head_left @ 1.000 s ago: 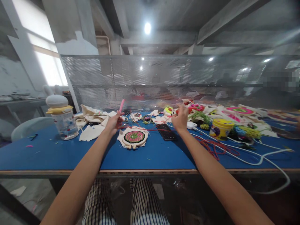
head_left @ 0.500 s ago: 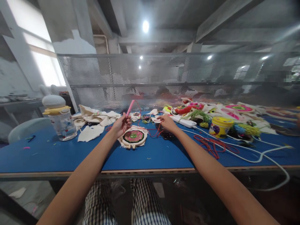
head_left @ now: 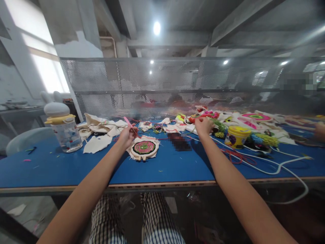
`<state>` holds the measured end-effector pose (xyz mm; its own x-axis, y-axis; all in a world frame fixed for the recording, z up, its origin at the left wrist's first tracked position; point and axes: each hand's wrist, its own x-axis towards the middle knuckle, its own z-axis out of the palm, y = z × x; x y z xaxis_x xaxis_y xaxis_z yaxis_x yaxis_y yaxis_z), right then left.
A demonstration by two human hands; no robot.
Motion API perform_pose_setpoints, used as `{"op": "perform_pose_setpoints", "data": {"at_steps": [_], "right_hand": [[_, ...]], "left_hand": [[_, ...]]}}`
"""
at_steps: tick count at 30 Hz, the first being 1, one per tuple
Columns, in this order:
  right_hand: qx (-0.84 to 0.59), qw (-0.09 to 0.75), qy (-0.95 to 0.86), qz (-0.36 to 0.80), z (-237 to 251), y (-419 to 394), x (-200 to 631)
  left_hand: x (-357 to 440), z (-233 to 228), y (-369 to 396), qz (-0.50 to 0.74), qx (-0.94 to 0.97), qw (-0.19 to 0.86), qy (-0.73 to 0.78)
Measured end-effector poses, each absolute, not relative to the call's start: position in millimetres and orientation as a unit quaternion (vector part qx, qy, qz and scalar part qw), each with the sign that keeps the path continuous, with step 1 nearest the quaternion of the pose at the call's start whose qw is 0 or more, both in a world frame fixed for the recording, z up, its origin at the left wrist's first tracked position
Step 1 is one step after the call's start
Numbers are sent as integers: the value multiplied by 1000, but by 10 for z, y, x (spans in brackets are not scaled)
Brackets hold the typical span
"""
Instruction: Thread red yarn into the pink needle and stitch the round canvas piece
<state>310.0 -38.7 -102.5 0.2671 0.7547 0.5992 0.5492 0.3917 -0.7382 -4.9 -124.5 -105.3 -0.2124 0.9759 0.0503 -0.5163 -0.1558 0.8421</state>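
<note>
My left hand [head_left: 129,135] is closed around a pink punch needle [head_left: 130,122], its pink handle slanting up and to the left. Red yarn [head_left: 154,138] runs from beside this hand across the table to the right. Just right of the hand lies an embroidery hoop [head_left: 144,148], its cloth worked in pink, green and black rings. My right hand [head_left: 203,126] is raised over the table's right part, fingers pinched on the red yarn; the yarn between the fingertips is too fine to see clearly. A dark, blurred flat object [head_left: 179,141] lies between my hands.
A bottle with a rabbit-eared lid [head_left: 63,127] stands at the left near cloth scraps [head_left: 98,144]. At the right are a yellow tub [head_left: 237,137], white cables [head_left: 276,171], loose red yarn and a heap of yarn and cloth. Another person's hand [head_left: 320,131] shows at the right edge.
My right hand has moved right and slightly up, away from the dark object, drawing the yarn along. My left hand has shifted slightly left and the punch needle now tilts left instead of right.
</note>
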Motion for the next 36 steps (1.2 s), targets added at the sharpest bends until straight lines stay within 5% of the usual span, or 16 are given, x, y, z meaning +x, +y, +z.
{"op": "perform_pose_setpoints", "data": {"at_steps": [13,36], "right_hand": [[-305,418,-680,520,-1258,-992,1974],[-354,559,-559,500,-1196,-915,2116]], "left_hand": [[290,-1158,-1461,403,558,654,314],[290,-1234,-1401,294,641,655,272]]}}
